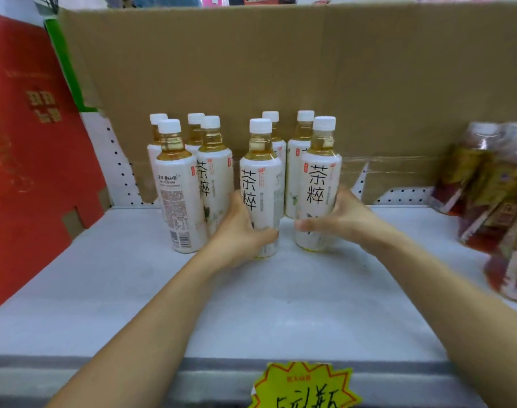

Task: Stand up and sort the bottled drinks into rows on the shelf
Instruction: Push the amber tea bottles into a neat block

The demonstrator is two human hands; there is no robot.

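1. Gripping a white-labelled tea bottle (260, 184) low on its body, the left hand (239, 234) has thumb and fingers curled round it. The bottle stands upright on the shelf (119, 290).
2. The right hand (339, 219) holds a second tea bottle (319, 178) the same way, thumb across the front and fingers clamped round the far side. It is upright too, near the first with a gap between them.
3. Four matching bottles (178, 184) stand upright at the left, two in front and two behind, close together.
4. Two back bottles (303, 142) stand behind the held pair, against the cardboard sheet (281, 69).
5. A red box (30, 157) leans at the shelf's left end.
6. A wrapped pack of reddish drinks (492, 201) tilts at the right end.
7. A yellow price tag (307, 387) hangs on the shelf's front edge.
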